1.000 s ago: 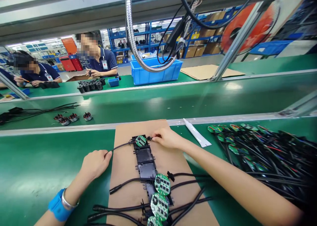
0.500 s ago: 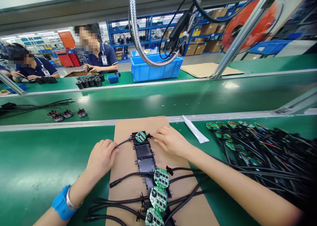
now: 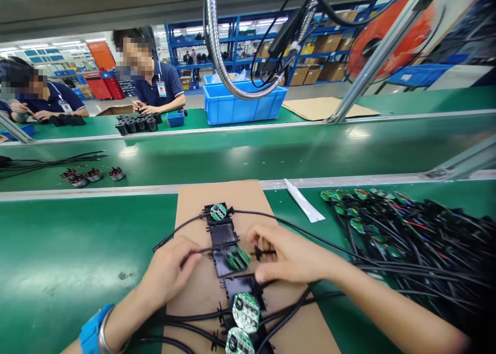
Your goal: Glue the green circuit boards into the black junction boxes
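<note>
My left hand (image 3: 172, 271) pinches a thin black cable (image 3: 209, 249) left of a round green circuit board (image 3: 237, 259). This board is tilted over a black plastic case (image 3: 222, 265). To its right, the fingers of my right hand (image 3: 290, 253) close on the board's other black cable (image 3: 267, 252), by a small black clip (image 3: 258, 252). Farther up, another round board (image 3: 218, 212) sits in a black case, cables running out both sides. Nearer me, more boards (image 3: 246, 312) lie over black cases. All rest on a cardboard sheet (image 3: 217, 191).
A heap of cabled boards (image 3: 418, 240) lies at right, beside a white tube (image 3: 304, 201). Small motors (image 3: 93, 174) sit at left beyond a metal rail (image 3: 96, 192). A blue bin (image 3: 244, 106) stands across the bench. Two co-workers sit at far left. A metal hose (image 3: 217, 54) hangs overhead.
Both hands have come nearer from the farthest board and now hold another board's cables. That board has moved up and left over a case. The farthest board's cables are let go.
</note>
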